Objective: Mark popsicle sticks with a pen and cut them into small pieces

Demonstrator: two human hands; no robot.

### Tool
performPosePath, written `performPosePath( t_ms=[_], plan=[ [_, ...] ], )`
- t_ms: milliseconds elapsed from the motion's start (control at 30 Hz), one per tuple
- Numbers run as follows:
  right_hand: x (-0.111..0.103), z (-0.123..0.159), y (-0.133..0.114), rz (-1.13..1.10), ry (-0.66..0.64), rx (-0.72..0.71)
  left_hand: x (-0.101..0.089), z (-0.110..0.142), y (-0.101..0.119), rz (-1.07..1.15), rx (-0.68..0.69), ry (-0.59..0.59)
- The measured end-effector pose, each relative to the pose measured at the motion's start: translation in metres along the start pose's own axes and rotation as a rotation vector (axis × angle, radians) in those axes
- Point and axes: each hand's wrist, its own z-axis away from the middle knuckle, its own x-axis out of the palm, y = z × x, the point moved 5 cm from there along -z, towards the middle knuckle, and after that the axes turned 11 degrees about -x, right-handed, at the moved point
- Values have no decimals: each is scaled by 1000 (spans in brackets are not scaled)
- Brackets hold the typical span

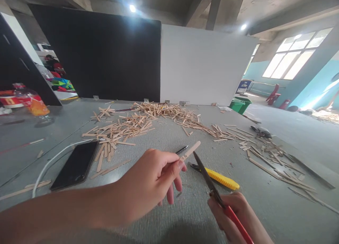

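My left hand point(152, 180) is closed in a pinch on a thin wooden stick point(191, 150), and a dark pen point(182, 150) also sticks out from its fingers. My right hand point(235, 215) grips red-handled scissors point(212, 185). The scissor blades point up toward the tip of the stick and lie just right of it. A yellow utility knife point(221, 179) lies on the grey table point(169, 138) right behind the scissors.
Heaps of wooden sticks point(132, 125) and cut pieces point(267, 154) are spread across the table. A black phone point(76, 165) with a white cable point(53, 159) lies at the left. A bottle point(31, 102) stands far left. Black and white panels rise behind the table.
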Motion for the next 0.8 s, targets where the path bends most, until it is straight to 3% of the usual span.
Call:
performPosePath(
  t_ms=[100, 200, 333, 467, 533, 800],
  plan=[
    [2, 5, 7, -198, 0, 183, 1, 0, 1, 86, -37, -64],
    [9, 13, 18, -403, 19, 322, 0, -2, 1, 22, -6, -45],
    [18, 13, 28, -646, 52, 392, 2, -8, 5, -236, 269, 59],
    [15, 5, 22, -719, 18, 420, 28, -7, 5, -632, 665, -65],
    [12, 3, 17, -721, -18, 421, 39, -3, 3, -797, 793, -93],
    [10, 11, 18, -735, -30, 463, 38, 11, 20, -858, 860, 105]
  ],
)
